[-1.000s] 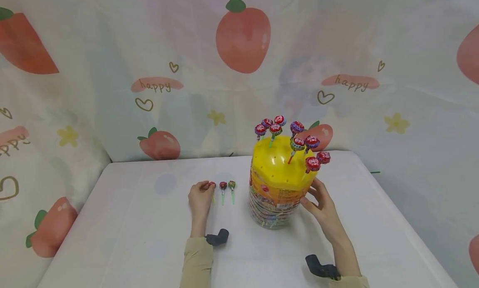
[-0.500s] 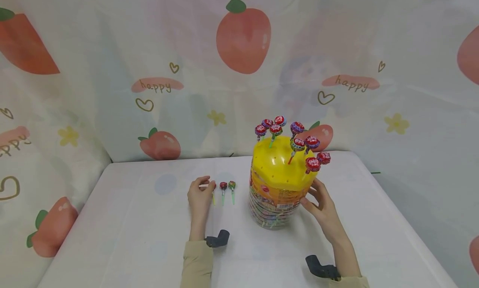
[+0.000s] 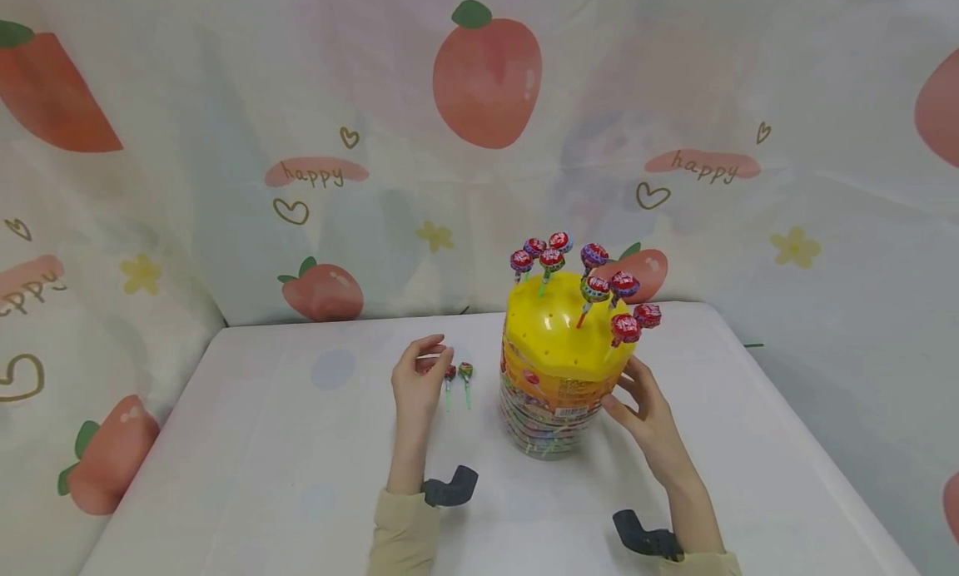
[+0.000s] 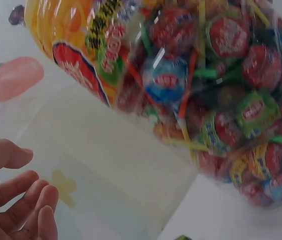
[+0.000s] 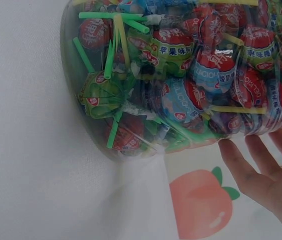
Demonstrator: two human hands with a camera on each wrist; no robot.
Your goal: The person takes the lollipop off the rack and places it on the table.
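Note:
In the head view a clear jar [image 3: 550,426] filled with wrapped lollipops stands on the table under a yellow domed lid [image 3: 554,330]. Several lollipops [image 3: 595,290] stick up from holes in the lid. My right hand [image 3: 648,414] holds the jar's right side, thumb in front and fingers toward the back; the right wrist view shows fingertips [image 5: 226,145] right at the plastic. Left of the jar, my left hand [image 3: 418,380] hovers with loosely bent fingers, nothing between them. Beside it lie a red-headed lollipop [image 3: 449,389], partly covered by the thumb, and a green-headed lollipop [image 3: 466,374].
A white-covered table [image 3: 285,443] carries everything. Close behind it hangs a strawberry-printed curtain [image 3: 479,185], with more fabric at both sides. Dark wrist mounts [image 3: 452,486] sit on both forearms.
My left hand has shifted right and slightly away, with thumb and fingers apart. The leftmost, yellow-stick lollipop is now hidden from view behind it. The right hand and jar have stayed in place.

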